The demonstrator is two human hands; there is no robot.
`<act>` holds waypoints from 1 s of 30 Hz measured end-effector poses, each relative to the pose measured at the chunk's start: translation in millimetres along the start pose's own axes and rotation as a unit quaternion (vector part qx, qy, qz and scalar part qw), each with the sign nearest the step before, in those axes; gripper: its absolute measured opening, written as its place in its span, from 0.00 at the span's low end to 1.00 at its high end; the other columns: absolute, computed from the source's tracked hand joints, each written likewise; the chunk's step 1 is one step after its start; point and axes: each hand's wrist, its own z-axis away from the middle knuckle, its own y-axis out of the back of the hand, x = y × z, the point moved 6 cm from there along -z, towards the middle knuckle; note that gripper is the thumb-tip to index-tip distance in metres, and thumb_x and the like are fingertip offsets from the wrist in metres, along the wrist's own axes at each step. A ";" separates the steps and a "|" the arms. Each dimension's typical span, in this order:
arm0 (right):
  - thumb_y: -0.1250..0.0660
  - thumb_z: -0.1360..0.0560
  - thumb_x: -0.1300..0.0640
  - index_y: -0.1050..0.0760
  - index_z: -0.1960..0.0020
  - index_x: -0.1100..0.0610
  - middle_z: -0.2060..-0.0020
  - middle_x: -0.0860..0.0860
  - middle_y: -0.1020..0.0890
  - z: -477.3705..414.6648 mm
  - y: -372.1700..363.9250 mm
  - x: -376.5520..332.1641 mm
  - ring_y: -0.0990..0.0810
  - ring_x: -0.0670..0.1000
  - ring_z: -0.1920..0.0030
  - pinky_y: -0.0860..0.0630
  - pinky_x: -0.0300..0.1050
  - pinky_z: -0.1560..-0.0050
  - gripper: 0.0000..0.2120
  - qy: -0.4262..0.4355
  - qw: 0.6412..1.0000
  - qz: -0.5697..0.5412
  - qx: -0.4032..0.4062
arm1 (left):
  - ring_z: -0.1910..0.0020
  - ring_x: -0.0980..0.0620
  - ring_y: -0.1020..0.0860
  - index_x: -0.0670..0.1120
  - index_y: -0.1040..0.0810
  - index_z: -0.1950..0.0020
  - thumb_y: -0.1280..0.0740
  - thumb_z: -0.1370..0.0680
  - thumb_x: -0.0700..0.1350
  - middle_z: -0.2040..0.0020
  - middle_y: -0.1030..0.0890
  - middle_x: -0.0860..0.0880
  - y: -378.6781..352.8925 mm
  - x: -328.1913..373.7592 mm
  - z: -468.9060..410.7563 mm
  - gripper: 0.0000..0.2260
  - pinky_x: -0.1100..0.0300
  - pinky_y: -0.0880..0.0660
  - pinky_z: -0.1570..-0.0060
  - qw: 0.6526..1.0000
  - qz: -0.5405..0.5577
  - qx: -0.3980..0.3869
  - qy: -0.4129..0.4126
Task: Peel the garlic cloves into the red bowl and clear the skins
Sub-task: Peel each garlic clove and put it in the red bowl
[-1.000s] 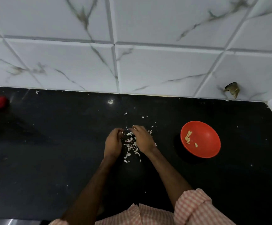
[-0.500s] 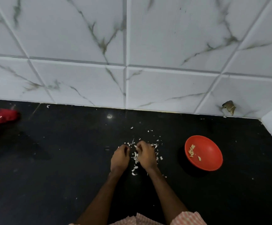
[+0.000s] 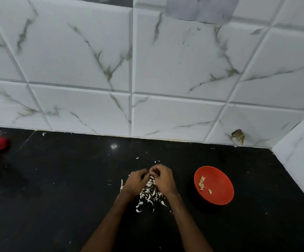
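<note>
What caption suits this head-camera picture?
Left hand and right hand pinch a garlic clove above loose skins, beside the red bowl.

Dim, cool light; small glare spot (image 3: 113,146) on black counter (image 3: 56,197); soft blur, wide-angle curvature along wall tiles (image 3: 74,51).

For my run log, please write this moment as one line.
phase: peeling | left hand, right hand: pinch one garlic clove | skins: heaped on counter beneath | red bowl: holds peeled cloves
</note>
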 end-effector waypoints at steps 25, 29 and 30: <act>0.28 0.24 0.62 0.16 0.51 0.56 0.56 0.51 0.14 -11.4 61.7 -34.2 0.15 0.50 0.52 0.19 0.46 0.48 0.03 0.037 0.969 -0.244 0.016 | 0.75 0.59 0.34 0.43 0.27 0.67 0.41 0.18 0.34 0.73 0.30 0.53 15.8 73.0 -16.4 0.18 0.68 0.37 0.73 0.968 0.250 0.019 -0.014; 0.28 0.23 0.63 0.16 0.50 0.56 0.56 0.51 0.14 -10.8 57.9 -40.1 0.15 0.49 0.52 0.19 0.44 0.46 0.04 0.029 0.971 -0.239 -0.005 | 0.72 0.57 0.32 0.44 0.26 0.67 0.39 0.19 0.38 0.70 0.28 0.50 20.7 69.3 -18.8 0.16 0.67 0.35 0.70 0.966 0.257 0.030 -0.022; 0.28 0.23 0.63 0.16 0.51 0.57 0.56 0.52 0.14 -11.1 57.1 -41.3 0.15 0.49 0.52 0.19 0.43 0.47 0.04 0.026 0.971 -0.239 -0.005 | 0.72 0.58 0.32 0.45 0.26 0.67 0.39 0.19 0.38 0.71 0.28 0.51 20.8 68.3 -18.8 0.16 0.67 0.35 0.70 0.966 0.258 0.029 -0.019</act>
